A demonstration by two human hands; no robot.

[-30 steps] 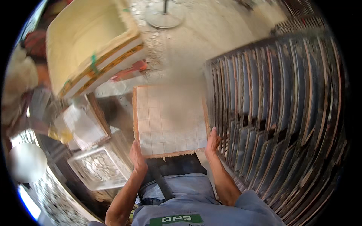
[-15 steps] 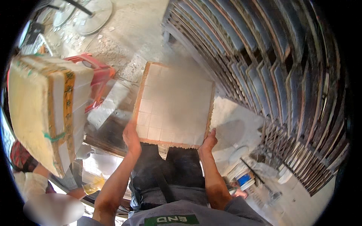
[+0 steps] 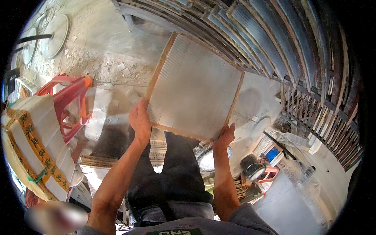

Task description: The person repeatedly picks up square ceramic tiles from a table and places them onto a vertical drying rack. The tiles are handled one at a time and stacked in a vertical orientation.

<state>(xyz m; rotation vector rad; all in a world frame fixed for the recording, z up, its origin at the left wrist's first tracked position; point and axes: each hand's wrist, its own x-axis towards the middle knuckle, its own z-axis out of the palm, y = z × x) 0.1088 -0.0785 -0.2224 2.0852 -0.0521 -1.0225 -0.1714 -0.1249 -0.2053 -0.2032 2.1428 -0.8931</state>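
Observation:
A square board (image 3: 194,88) with a brown, rough-edged rim and a pale, finely ribbed face is in front of me, tilted with its far right corner close to the rack. My left hand (image 3: 140,120) is closed on its near left edge, the thumb lying along the rim. At the near right corner, my right hand (image 3: 225,138) grips the board with the thumb up. Beyond it is a dark rack (image 3: 270,43), whose slots hold many bluish-grey panels edged in brown. The fingers under the board are hidden.
On the left stand pale foam boxes (image 3: 58,145) bound with yellow printed tape, beside a red plastic stool (image 3: 70,102). Stacked brown-edged boards (image 3: 98,161) lie near my legs. Broken chips litter the floor (image 3: 98,66). Lower right are a black bucket (image 3: 252,167) and a fan (image 3: 309,172).
The board has moved away from me and to the right, turning clockwise, with both hands still on it. My view has swung right, so the foam boxes and red stool sit farther left.

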